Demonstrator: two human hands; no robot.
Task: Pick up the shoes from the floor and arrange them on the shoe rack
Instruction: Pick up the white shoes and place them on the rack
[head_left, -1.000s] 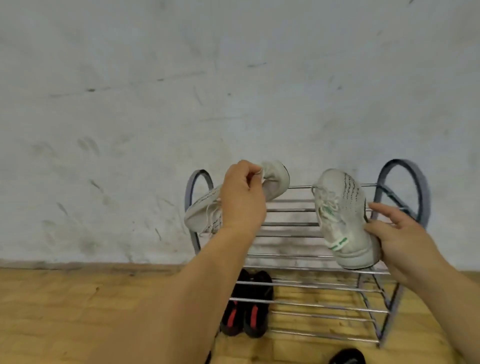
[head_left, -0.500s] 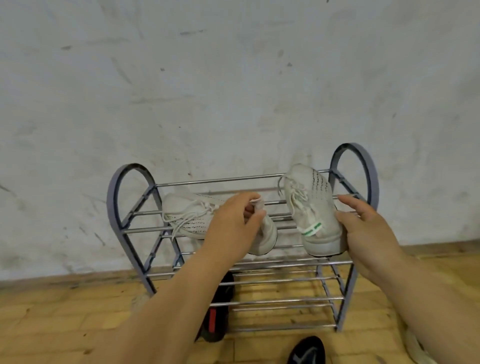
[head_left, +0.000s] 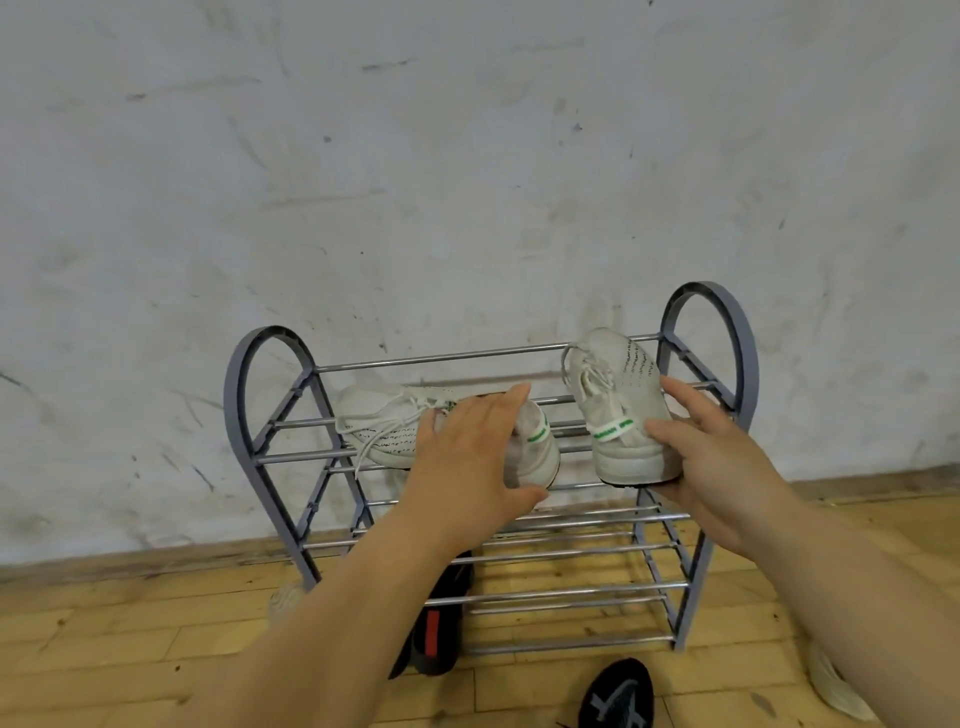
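Because the two white trainers belong side by side, we have one under each hand at the top shelf of the shoe rack (head_left: 244, 395), a frame of grey arched ends joined by chrome bars that stands against a scuffed white wall. The left trainer (head_left: 384, 426) lies across the top bars on the left, toe pointing left. Our left hand (head_left: 467, 457) is spread loosely over its heel with fingers nearly straight, which reads as steadying it or letting go rather than gripping. The right trainer (head_left: 618, 410) is at the right end of the same shelf, toe aimed at the far wall and rolled onto its side. Our right hand (head_left: 727, 467) holds its heel between thumb and fingers, probably to turn it level. Low under the rack's left half is a black shoe with a red stripe (head_left: 434, 631), and a second black shoe (head_left: 618, 693) lies on the near wooden floor (head_left: 130, 649), so we judge more shoes remain.
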